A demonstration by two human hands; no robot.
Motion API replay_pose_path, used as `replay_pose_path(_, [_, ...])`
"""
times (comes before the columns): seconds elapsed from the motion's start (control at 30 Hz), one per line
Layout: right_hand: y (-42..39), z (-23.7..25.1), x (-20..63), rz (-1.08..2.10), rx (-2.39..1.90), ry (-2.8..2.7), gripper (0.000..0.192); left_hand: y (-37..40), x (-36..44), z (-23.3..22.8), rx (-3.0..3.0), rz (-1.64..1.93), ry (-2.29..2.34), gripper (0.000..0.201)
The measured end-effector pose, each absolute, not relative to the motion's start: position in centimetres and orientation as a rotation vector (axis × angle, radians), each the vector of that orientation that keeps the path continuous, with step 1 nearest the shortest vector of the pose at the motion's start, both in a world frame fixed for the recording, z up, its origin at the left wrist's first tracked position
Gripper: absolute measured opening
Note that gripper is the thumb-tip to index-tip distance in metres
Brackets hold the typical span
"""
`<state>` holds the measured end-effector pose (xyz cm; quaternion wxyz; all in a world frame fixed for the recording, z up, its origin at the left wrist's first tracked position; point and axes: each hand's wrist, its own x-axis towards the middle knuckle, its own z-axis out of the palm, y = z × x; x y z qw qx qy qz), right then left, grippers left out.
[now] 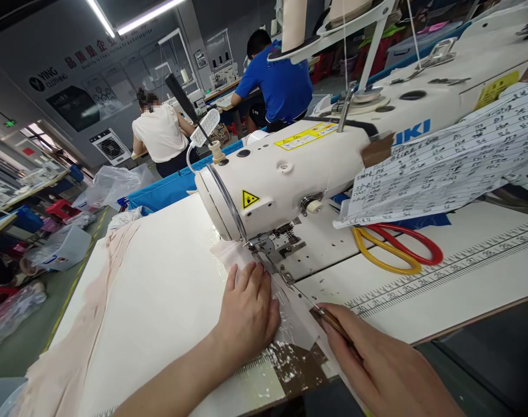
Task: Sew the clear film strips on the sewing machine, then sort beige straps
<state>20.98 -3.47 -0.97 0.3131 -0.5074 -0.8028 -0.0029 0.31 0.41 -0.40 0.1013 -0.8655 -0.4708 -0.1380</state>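
My left hand (249,307) lies with its fingers flat on a pale pink piece of fabric (229,255), just in front of the needle area of a white sewing machine (290,165). To its right, my right hand (372,353) grips an awl (336,323) by its wooden handle. The awl's thin metal shaft points toward the small metal guide (286,275) near the presser foot. Part of the fabric passes between the two hands toward the table's front edge. My left palm hides some of it.
Scissors (403,249) with red and yellow handles lie right of the machine, near a printed ruler strip (455,269). A handwritten sheet (442,156) hangs on the machine. More pink fabric (85,313) lies along the table's left side. Two people sit at machines beyond.
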Motion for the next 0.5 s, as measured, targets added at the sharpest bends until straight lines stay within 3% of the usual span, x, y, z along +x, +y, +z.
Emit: replay_pose_path(0.5, [-3.5,-2.2,22.6,0.508,-1.53,-2.068,0.025,0.0,0.4,-0.7,-2.544,-0.348,-1.373,0.044])
